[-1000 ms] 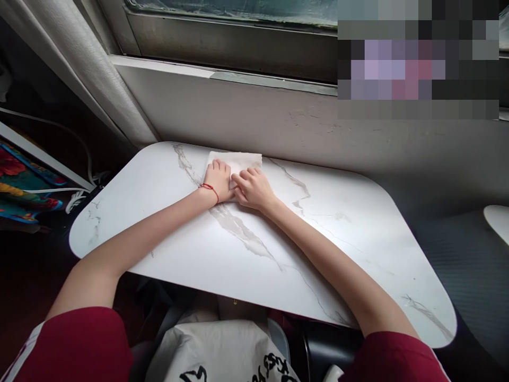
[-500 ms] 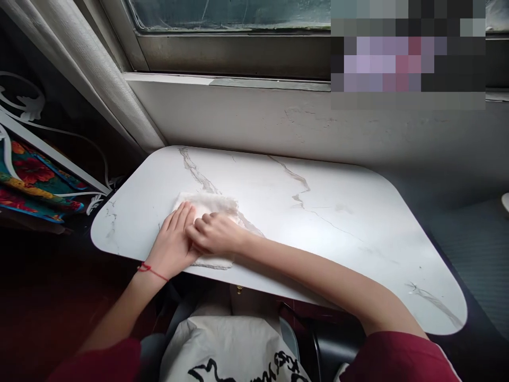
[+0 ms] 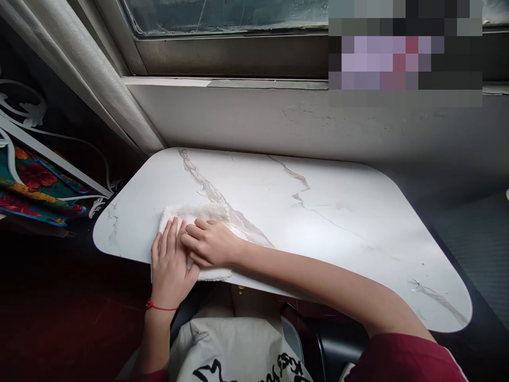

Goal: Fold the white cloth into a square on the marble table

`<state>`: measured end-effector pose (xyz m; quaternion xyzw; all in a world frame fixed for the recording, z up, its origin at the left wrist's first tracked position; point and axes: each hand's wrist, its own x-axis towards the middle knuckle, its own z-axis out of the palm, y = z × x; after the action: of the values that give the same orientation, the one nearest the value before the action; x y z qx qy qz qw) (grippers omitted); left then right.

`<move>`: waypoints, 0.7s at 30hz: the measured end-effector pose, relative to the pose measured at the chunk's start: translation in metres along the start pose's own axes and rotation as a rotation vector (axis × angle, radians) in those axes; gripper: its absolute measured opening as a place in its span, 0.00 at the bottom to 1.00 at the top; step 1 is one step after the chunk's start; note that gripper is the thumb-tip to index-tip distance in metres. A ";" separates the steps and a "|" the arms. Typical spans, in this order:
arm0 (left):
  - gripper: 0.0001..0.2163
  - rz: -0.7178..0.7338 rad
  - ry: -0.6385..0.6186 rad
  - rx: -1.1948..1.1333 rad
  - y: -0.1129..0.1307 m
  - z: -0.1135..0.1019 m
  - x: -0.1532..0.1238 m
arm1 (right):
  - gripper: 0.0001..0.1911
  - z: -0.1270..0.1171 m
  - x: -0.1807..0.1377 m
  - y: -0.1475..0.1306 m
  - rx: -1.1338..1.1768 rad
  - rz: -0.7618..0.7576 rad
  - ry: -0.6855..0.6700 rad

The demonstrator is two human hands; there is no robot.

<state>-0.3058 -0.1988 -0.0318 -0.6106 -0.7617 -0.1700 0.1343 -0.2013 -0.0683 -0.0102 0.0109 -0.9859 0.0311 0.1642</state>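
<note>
- Cloth (image 3: 194, 213) position: a second ago it is at the far side of the table (image 3: 326, 223) with my arms stretched out. Now it sits at the near-left edge, right under both hands.
- Left hand (image 3: 170, 262): flat, palm down, fingers straight and pointing away from me, pressing the cloth and not gripping it. Red string bracelet (image 3: 161, 306) on that wrist.
- Right hand (image 3: 210, 244): palm down, fingers loosely bent, lying across the cloth and over my left fingertips. Also pressing, nothing pinched.
- Read: one full pull of the cloth from far edge to near edge is done on this left strip. The cloth's near hem now reaches the table rim below my hands.
- Marble top to the right of my hands: bare, grey veins, no cloth pass visible there. I can't tell wet from dry.
- Beyond my hands: grey wall (image 3: 278, 122), then window sill (image 3: 238, 83) and a grimy pane.
- Far left of my hands: pale curtain (image 3: 91, 69), and lower down a colourful printed fabric (image 3: 35, 185).
- Below my hands, in my lap: white bag with black print (image 3: 230, 350).
</note>
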 end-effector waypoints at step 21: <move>0.31 0.210 -0.176 0.004 -0.034 0.005 0.037 | 0.18 -0.002 0.004 0.006 -0.103 0.107 0.046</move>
<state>-0.3474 -0.1706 -0.0246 -0.6993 -0.7027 -0.0992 0.0854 -0.2050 -0.0623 -0.0073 -0.0511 -0.9814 -0.0109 0.1850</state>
